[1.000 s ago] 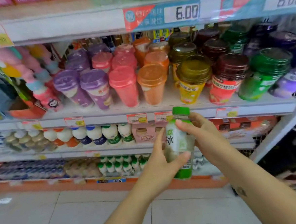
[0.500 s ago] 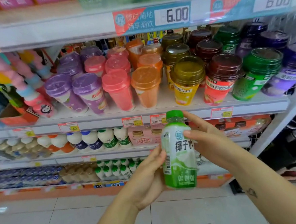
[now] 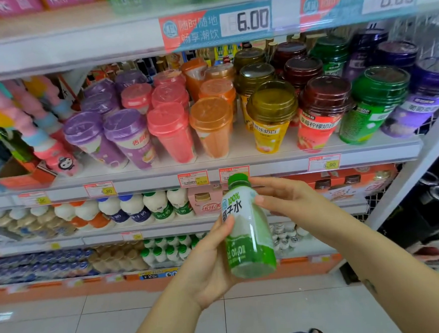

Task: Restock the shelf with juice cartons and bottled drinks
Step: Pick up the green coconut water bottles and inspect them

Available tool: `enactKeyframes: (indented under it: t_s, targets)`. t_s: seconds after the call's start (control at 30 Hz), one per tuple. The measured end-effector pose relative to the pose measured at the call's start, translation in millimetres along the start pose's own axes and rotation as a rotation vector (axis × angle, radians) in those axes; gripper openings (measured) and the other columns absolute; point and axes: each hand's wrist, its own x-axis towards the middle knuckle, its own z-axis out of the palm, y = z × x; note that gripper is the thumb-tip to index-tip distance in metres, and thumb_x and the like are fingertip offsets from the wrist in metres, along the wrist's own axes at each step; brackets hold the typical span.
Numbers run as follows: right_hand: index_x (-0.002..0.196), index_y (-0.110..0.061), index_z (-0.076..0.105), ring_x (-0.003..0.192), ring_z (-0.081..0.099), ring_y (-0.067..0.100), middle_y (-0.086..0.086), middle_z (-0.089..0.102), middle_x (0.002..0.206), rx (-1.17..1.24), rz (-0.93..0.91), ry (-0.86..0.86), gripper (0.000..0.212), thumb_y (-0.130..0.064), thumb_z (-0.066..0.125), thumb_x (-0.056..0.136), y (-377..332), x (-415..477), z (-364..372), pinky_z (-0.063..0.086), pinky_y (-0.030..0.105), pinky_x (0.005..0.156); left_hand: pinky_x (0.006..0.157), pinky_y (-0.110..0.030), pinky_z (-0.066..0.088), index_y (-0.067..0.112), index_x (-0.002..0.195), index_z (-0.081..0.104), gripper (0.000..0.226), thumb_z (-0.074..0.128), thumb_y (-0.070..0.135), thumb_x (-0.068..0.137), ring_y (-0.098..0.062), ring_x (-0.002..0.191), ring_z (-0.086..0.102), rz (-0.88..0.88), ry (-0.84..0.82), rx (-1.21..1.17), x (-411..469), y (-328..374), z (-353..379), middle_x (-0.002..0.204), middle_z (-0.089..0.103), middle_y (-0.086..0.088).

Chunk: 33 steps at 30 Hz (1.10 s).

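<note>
Your left hand wraps the bottle and your right hand pinches its neck. It hangs before the shelf, not yet placed, so stocking remains.

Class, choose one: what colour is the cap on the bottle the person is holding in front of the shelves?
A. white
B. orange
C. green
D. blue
C: the coconut water bottle, held in the left hand, is topped with a green cap.
</note>
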Motion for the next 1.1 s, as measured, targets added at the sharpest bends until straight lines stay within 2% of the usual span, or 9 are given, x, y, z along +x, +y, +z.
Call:
enactKeyframes:
  t_s: [0.17, 0.3, 0.43, 0.5, 0.57, 0.67, 0.8, 0.97, 1.1]
  targets:
    - [0.117, -0.049, 0.058, 0.113, 0.058, 0.005, -0.007, 0.060, 0.127, -0.066, 0.075, -0.066, 0.034, -0.035, 0.066, 0.087, 3, 0, 6, 0.046, 0.038, 0.102, 0.064, -0.048, 0.058, 0.007, 0.116, 0.063, 0.046, 0.058, 0.032, 0.077, -0.030, 0.076, 0.071, -0.138, 0.095, -0.029, 2, 6, 6, 0.101, 0.070, -0.018]
    - [0.113, -0.051, 0.058, 0.111, 0.058, 0.004, -0.009, 0.061, 0.125, -0.048, 0.098, -0.078, 0.031, -0.034, 0.065, 0.088, 6, -3, 7, 0.048, 0.035, 0.098, 0.066, -0.048, 0.059, 0.009, 0.123, 0.060, 0.049, 0.059, 0.032, 0.079, -0.031, 0.080, 0.071, -0.158, 0.131, -0.037, 3, 3, 3, 0.105, 0.070, -0.019]
    - [0.116, -0.045, 0.056, 0.106, 0.061, 0.004, -0.011, 0.059, 0.127, -0.029, 0.095, -0.059, 0.031, -0.033, 0.063, 0.089, 4, -5, 13, 0.053, 0.030, 0.089, 0.070, -0.048, 0.057, 0.028, 0.133, 0.051, 0.047, 0.058, 0.026, 0.087, -0.032, 0.096, 0.069, 0.011, 0.209, 0.058, 5, -1, 4, 0.114, 0.069, -0.015]
    - [0.110, -0.049, 0.051, 0.098, 0.062, -0.005, -0.016, 0.059, 0.119, -0.011, 0.100, -0.079, 0.028, -0.034, 0.062, 0.089, 4, -9, 21, 0.054, 0.020, 0.078, 0.071, -0.048, 0.057, 0.037, 0.141, 0.039, 0.056, 0.057, 0.026, 0.089, -0.029, 0.098, 0.069, 0.137, 0.235, 0.170, 3, 0, 5, 0.117, 0.068, -0.008]
    - [0.116, -0.043, 0.049, 0.088, 0.065, -0.007, -0.017, 0.061, 0.110, 0.071, 0.130, -0.072, 0.034, -0.035, 0.064, 0.086, 6, -12, 26, 0.053, 0.015, 0.069, 0.068, -0.045, 0.058, 0.041, 0.144, 0.034, 0.053, 0.051, 0.027, 0.095, -0.022, 0.092, 0.071, 0.215, 0.236, 0.261, -1, 2, 6, 0.114, 0.068, 0.002]
    - [0.133, -0.025, 0.043, 0.092, 0.070, 0.011, -0.003, 0.064, 0.110, 0.226, 0.225, 0.000, 0.071, -0.040, 0.071, 0.070, 10, -12, 27, 0.057, 0.034, 0.084, 0.075, -0.042, 0.058, 0.040, 0.140, 0.040, 0.040, 0.041, 0.032, 0.101, -0.016, 0.099, 0.069, 0.256, 0.216, 0.387, -6, 2, 6, 0.113, 0.069, 0.005]
    - [0.138, -0.023, 0.038, 0.091, 0.071, 0.022, 0.007, 0.065, 0.114, 0.363, 0.290, 0.065, 0.080, -0.031, 0.076, 0.067, 17, -9, 31, 0.059, 0.038, 0.072, 0.101, -0.045, 0.043, 0.039, 0.135, 0.042, 0.036, 0.039, 0.037, 0.099, -0.013, 0.118, 0.056, 0.292, 0.270, 0.466, -9, 1, 4, 0.129, 0.061, 0.003]
    - [0.123, -0.013, 0.056, 0.082, 0.072, 0.030, 0.017, 0.071, 0.104, 0.739, 0.360, 0.030, 0.055, -0.028, 0.069, 0.071, 25, -14, 29, 0.059, 0.040, 0.065, 0.096, -0.043, 0.043, 0.034, 0.125, 0.052, 0.029, 0.049, 0.027, 0.097, -0.012, 0.113, 0.057, 0.244, 0.292, 0.406, -6, 3, -3, 0.117, 0.067, 0.008]
    - [0.116, -0.006, 0.060, 0.076, 0.069, 0.031, 0.018, 0.069, 0.092, 0.953, 0.304, 0.018, 0.049, -0.029, 0.060, 0.073, 29, -17, 30, 0.057, 0.040, 0.064, 0.096, -0.050, 0.045, 0.028, 0.127, 0.055, 0.038, 0.058, 0.035, 0.090, -0.018, 0.114, 0.058, 0.084, 0.338, 0.378, -4, -8, -10, 0.126, 0.062, 0.003]
